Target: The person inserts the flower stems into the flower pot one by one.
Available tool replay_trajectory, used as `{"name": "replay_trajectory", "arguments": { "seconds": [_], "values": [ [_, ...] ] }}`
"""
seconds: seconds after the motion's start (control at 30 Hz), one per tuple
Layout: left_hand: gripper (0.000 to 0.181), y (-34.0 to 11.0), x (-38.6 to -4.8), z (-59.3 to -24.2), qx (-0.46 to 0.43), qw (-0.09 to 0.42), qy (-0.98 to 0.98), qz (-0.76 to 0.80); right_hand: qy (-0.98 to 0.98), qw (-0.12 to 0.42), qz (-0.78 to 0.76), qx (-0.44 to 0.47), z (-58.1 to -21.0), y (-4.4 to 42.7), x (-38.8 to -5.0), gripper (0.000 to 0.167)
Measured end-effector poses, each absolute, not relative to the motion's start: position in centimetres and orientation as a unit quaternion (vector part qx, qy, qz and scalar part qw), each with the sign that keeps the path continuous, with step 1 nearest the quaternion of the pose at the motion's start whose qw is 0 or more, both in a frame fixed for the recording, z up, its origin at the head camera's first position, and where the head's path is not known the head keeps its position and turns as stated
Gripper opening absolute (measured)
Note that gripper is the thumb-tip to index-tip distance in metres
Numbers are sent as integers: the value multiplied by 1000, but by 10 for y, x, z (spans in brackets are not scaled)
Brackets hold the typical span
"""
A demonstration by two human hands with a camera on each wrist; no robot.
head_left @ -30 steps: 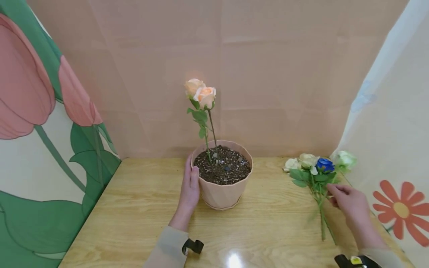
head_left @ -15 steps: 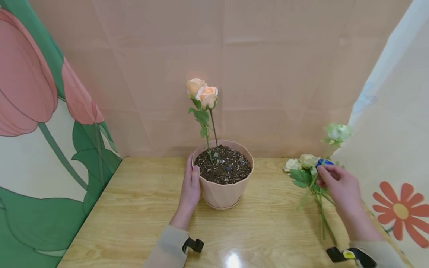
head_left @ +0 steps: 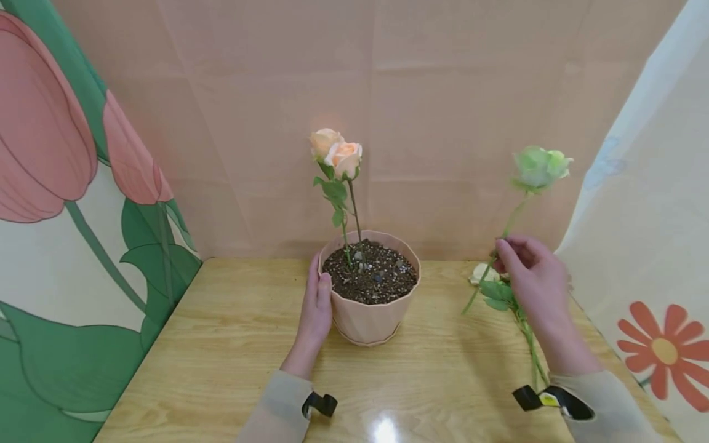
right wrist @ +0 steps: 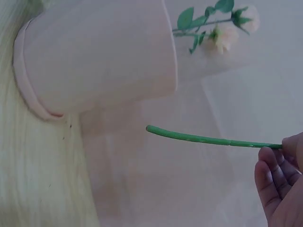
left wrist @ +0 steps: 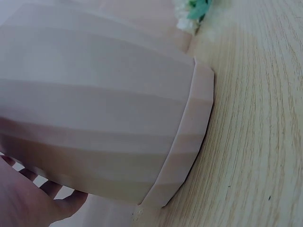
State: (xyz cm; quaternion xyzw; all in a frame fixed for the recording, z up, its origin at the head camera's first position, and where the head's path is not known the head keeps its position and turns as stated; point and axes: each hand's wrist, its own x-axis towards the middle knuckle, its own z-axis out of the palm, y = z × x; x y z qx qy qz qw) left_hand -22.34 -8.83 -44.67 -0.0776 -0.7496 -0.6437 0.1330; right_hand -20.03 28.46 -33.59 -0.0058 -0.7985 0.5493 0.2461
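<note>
In the head view, wood-grained desk (head_left: 437, 375) lies between the faceted pot (head_left: 365, 321) and the green rose (head_left: 536, 167), since raised off the bunch (head_left: 497, 290); the right hand (head_left: 534, 277) pinches its stem, and the left hand (head_left: 316, 312), fingers extended, steadies the pot. Left wrist: dim, but fingers apparently touch smooth wall (left wrist: 94, 71). Right wrist: stem tip (right wrist: 151, 128) clears the pot.

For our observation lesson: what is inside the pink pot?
Dark soil, with two peach roses standing in it. The soil covers the bottom of the pot and the roses' lower ends.
</note>
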Motion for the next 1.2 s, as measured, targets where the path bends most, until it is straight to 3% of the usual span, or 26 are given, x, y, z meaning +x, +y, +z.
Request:
{"name": "replay_trajectory", "arguments": {
  "seconds": [0.5,1.2],
  "values": [
    [56,-88,-226,-449,-92,139,-742,-650,-739,332,574,116,-299,214,-213,16],
    [57,-89,-226,-447,-88,138,-745,-646,-719,310,598,171,-301,149,-246,13]
  ]
}}
